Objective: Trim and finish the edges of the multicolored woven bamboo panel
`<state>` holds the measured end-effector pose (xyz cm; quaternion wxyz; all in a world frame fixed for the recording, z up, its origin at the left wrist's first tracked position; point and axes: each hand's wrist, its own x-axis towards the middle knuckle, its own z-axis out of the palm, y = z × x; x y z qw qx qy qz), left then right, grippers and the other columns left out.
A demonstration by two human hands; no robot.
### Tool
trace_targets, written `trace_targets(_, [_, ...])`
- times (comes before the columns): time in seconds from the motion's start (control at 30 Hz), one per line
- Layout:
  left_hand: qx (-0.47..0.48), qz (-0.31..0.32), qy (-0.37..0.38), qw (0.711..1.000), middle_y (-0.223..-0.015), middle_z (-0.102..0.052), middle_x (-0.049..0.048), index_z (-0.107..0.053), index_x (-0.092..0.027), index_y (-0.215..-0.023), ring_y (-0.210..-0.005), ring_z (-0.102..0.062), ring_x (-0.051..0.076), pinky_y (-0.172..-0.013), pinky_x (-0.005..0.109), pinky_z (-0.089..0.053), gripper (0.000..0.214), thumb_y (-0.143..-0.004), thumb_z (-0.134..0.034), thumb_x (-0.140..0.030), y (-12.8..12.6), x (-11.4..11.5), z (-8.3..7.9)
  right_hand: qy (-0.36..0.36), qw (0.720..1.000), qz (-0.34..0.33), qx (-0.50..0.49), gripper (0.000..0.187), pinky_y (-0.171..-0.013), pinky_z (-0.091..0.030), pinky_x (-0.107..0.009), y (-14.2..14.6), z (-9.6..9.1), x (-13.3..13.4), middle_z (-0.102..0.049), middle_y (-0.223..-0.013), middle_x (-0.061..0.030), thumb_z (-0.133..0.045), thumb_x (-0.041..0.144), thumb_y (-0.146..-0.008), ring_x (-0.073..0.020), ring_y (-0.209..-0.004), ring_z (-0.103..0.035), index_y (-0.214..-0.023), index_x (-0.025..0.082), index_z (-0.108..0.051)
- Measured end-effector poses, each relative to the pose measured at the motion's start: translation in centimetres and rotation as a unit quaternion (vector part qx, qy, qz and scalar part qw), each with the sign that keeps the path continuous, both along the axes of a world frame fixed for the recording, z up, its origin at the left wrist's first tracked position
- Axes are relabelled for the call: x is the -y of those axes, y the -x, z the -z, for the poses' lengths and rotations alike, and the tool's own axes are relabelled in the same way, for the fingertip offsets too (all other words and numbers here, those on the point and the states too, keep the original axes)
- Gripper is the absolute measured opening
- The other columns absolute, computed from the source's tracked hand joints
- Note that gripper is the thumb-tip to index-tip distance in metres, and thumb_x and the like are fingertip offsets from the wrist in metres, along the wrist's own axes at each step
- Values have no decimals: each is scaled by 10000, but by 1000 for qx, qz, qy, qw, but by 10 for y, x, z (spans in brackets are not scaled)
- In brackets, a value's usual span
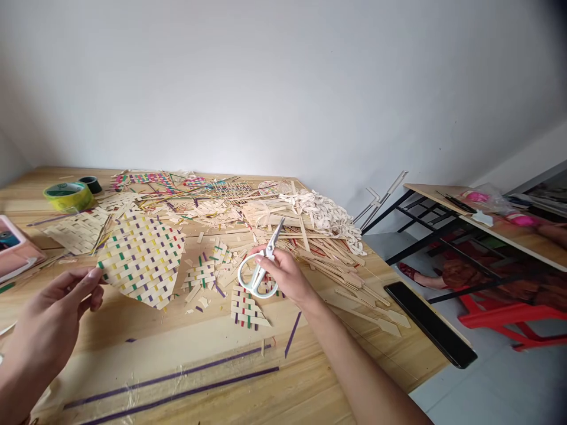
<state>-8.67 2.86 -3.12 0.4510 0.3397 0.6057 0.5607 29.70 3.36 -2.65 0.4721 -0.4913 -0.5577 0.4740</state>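
Note:
My left hand [57, 307] pinches the left corner of a woven bamboo mat [142, 260] with coloured checks, holding it just above the wooden table [248, 389]. My right hand [283, 274] is closed round white-handled scissors [261, 265], whose blades point up and away and look closed. Small woven offcuts [245, 307] lie on the table between and below my hands.
A heap of bamboo strips and woven pieces [274, 218] covers the far table. Tape rolls [71, 193] sit at far left, a pink object [13, 248] at the left edge, a black phone [429, 324] near the right edge. Purple strips [177, 383] lie taped near me. A second table [487, 224] and red stool stand right.

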Motion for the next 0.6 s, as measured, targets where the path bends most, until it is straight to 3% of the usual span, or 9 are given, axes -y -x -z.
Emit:
trace_targets(0.1, [-10, 3, 4, 1000, -717, -638, -55, -726, -205, -810, -659, -485, 118, -585, 228, -392, 744, -327, -980, -710, -3, 2, -2, -24, 996, -65, 64, 298, -540, -403, -239, 2, -1, 4, -600, -712, 14, -706, 422, -881, -123, -580, -509, -999, 154, -756])
trace_targets(0.23, [-18, 13, -3, 1000, -689, -619, -55, -712, -203, -796, -643, -473, 121, -581, 238, -383, 721, -366, -970, -720, -4, 3, -3, -71, 975, -121, 174, 219, -693, -482, -273, 3, -4, 8, -726, -840, -32, -659, 327, -906, -166, -729, -643, -974, 155, -776])
trace_targets(0.4, [-28, 19, 6, 999, -711, -634, -48, -717, -205, -816, -661, -493, 131, -600, 243, -403, 713, -399, -959, -730, -6, 5, -3, -116, 965, 6, 236, 171, -769, -503, -301, -9, -5, -1, -770, -866, -44, -641, 270, -882, -190, -765, -677, -917, 170, -775])
trace_targets(0.5, [-32, 20, 7, 999, -689, -620, -53, -720, -214, -816, -653, -488, 130, -593, 238, -402, 712, -397, -953, -740, -7, 5, -4, -127, 960, 99, 231, 161, -796, -497, -323, -19, -4, -8, -758, -933, -70, -646, 263, -864, -206, -809, -646, -914, 172, -770])
trace_targets(0.6, [-32, 18, 3, 999, -681, -614, -54, -712, -215, -799, -639, -476, 120, -581, 228, -396, 705, -403, -945, -750, -6, 4, -3, -123, 962, 141, 198, 222, -745, -512, -320, -21, -1, -10, -744, -1037, -97, -650, 341, -889, -208, -809, -640, -968, 172, -771])
